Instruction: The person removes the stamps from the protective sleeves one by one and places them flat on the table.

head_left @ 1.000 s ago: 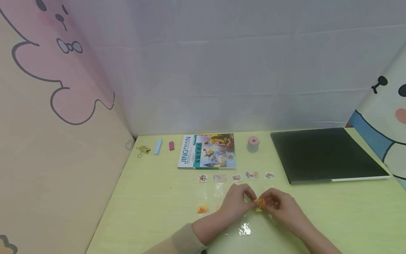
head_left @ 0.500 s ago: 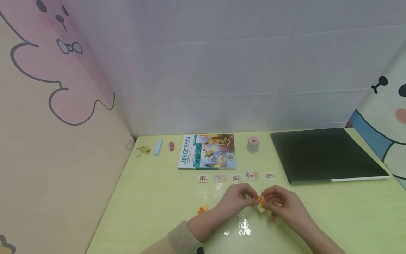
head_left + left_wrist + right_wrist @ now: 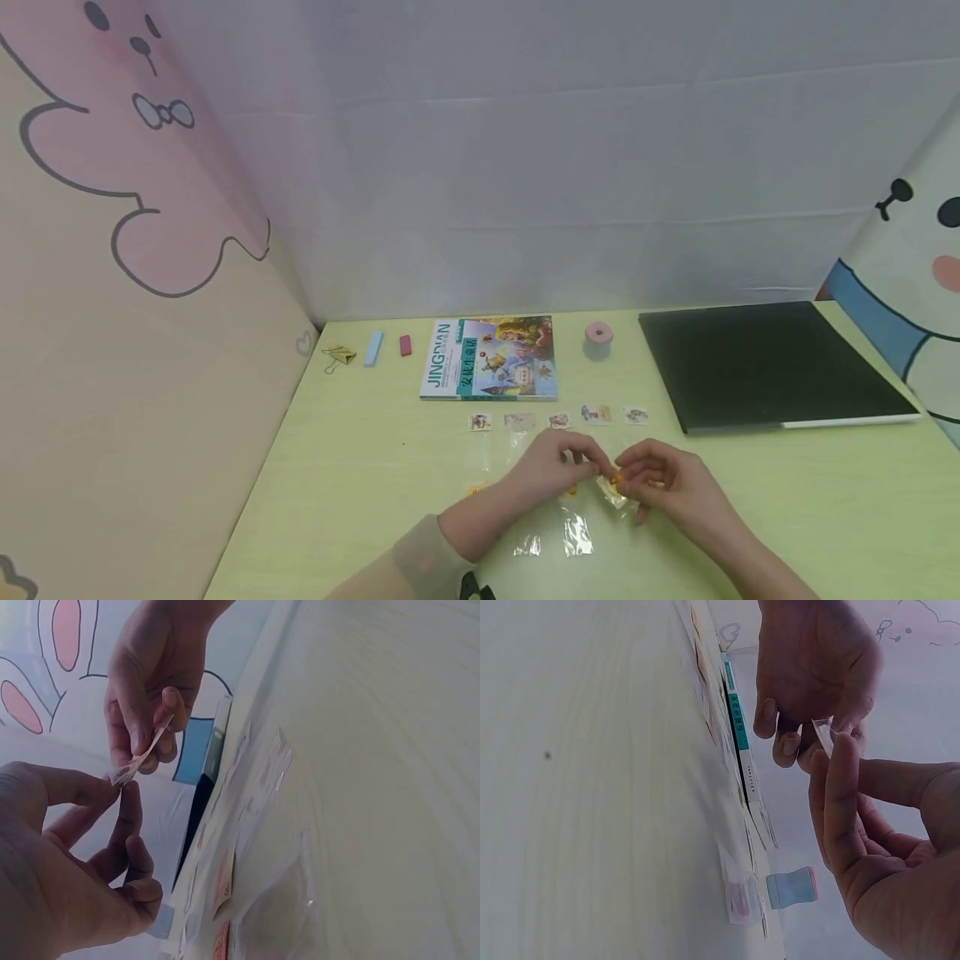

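Observation:
Between my hands is a small clear plastic sleeve (image 3: 613, 495) with an orange picture card at its top, held over the table. My left hand (image 3: 555, 462) pinches one end between thumb and index finger. Opposite it, my right hand (image 3: 675, 487) pinches the other side with its thumb and fingertips. Seen from the left wrist, the sleeve (image 3: 142, 759) stands nearly edge-on between both sets of fingertips. The fingers cover much of the card. Just beyond the hands lies a row of small picture cards (image 3: 597, 413), with clear sleeves below some of them.
Orange cards (image 3: 476, 489) lie partly under the left forearm, with shiny clear sleeves (image 3: 577, 533) nearer me. Behind are a picture book (image 3: 491, 358), a pink-topped round container (image 3: 598, 340), a black flat panel (image 3: 776, 367), a pink eraser (image 3: 406, 345), a blue stick (image 3: 373, 348) and gold binder clips (image 3: 340, 356).
The sleeve has turned between the fingers, so more of its clear part shows toward me. My left forearm has shifted slightly left; both hands keep their grip.

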Demonstrator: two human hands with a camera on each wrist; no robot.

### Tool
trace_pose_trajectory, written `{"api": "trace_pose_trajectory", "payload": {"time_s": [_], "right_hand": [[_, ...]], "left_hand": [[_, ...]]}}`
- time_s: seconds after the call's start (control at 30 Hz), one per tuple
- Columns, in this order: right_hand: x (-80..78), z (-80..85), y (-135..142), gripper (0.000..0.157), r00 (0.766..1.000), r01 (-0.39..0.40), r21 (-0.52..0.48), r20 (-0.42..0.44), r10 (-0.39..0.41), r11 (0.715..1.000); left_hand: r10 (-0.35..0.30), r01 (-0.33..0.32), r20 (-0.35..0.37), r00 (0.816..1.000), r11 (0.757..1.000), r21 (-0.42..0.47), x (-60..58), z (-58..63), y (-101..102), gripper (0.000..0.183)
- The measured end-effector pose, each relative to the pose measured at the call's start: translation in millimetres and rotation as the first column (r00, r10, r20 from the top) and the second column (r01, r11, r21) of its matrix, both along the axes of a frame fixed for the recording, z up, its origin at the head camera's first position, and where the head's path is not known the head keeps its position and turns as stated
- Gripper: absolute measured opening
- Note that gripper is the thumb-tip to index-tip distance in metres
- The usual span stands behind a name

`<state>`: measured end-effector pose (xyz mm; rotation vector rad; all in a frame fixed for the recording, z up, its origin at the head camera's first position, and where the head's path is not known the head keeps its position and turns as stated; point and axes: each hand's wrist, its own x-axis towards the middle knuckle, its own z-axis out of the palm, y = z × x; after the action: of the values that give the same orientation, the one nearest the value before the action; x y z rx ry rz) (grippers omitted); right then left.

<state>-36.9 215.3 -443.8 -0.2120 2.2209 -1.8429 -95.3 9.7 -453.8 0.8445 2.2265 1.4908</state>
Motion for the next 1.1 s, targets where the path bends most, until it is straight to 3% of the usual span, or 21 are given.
{"api": "trace_pose_trajectory", "payload": {"time_s": [0.2,0.57,0.83,0.97,1.1], "right_hand": [[-0.3,0.9,0.0,0.034,1.0,-0.004,0.026,0.014,0.003,1.0],[1.1,2.4,-1.9,0.035,0.999,-0.024,0.033,0.04,0.023,0.999],[5.1,2.8,3.0,0.03,0.996,-0.049,0.063,0.076,0.044,0.997],[7.7,1.6,5.9,0.028,0.994,-0.046,0.092,0.106,0.036,0.995],[11.8,1.1,8.8,0.026,0.996,-0.002,0.161,0.087,-0.012,0.987]], "left_hand": [[-0.043,0.044,0.03,0.999,0.999,-0.023,-4.1,1.0,-2.7,0.005],[-0.009,0.023,0.184,0.983,0.997,-0.076,-4.9,2.6,-0.7,0.012],[0.026,-0.012,0.108,0.994,0.993,-0.121,-2.7,0.1,-0.6,0.004],[0.08,-0.072,0.051,0.996,0.989,-0.133,-3.4,-2.4,-1.4,0.004],[0.177,-0.171,0.041,0.983,0.978,-0.12,-4.5,-5.6,-3.2,0.004]]}}
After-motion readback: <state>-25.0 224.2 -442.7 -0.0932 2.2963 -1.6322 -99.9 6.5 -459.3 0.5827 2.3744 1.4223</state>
